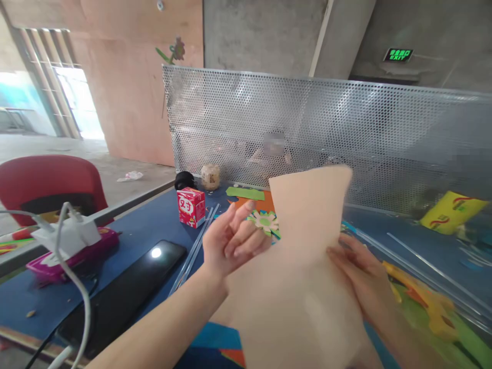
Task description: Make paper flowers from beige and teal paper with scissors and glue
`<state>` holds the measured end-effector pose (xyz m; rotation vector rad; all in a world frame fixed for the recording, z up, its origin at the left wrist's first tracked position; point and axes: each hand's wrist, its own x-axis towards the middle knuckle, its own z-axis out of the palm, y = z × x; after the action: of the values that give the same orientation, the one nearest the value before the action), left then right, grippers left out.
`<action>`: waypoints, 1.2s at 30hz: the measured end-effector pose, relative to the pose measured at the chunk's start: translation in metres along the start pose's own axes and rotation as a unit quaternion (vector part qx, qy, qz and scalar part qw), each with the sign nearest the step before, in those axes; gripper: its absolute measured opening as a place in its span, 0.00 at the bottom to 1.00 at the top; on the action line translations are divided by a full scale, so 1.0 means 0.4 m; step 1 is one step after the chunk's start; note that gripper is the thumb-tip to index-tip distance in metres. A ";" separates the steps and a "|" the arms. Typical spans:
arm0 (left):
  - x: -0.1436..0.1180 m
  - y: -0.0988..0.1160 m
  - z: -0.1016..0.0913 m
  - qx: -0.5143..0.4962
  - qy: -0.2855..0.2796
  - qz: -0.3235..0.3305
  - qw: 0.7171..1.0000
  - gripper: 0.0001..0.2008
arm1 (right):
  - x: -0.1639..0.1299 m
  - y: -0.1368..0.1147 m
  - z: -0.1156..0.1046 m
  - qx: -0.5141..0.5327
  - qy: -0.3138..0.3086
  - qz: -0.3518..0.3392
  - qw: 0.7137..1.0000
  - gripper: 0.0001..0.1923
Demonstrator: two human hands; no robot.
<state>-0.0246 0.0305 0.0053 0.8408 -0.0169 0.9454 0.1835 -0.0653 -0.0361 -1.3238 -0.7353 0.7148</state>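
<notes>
My right hand (359, 271) pinches a large beige sheet of paper (300, 277) at its right edge, thumb on the near side. The sheet stands raised and slightly bent over the table, its upper part narrower than its lower part. Just left of it, my left hand (240, 233) is raised, palm partly toward me, with the index finger and thumb apart and the other fingers loosely curled. Nothing shows in it. Behind that hand, a green and cream paper flower (265, 221) lies by an orange sheet (255, 202), partly hidden by the beige paper.
Clear sticks (196, 248) lie left of my hands, near a red box (191, 206), a jar (210, 177) and a black phone-like slab (126, 292). A yellow glue gun (430, 302) lies right, beneath a yellow packet (453, 211). A perforated metal screen (238, 113) borders the back.
</notes>
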 end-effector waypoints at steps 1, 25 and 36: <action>0.007 0.006 0.001 -0.005 0.035 0.042 0.999 0.10 | 0.014 -0.005 -0.004 -0.013 0.019 -0.004 1.000 0.25; 0.095 0.006 -0.107 0.896 0.159 0.068 0.410 0.21 | -0.004 -0.012 -0.006 -0.121 -0.274 0.015 0.954 0.18; 0.067 -0.049 -0.084 0.801 -0.285 0.054 0.523 0.13 | 0.008 -0.033 -0.042 -0.349 -0.309 -0.044 0.884 0.18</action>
<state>-0.0055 0.0651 -0.0204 2.9218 0.2951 0.5042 0.1996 -0.0739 -0.0243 -1.7007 -1.6760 0.8443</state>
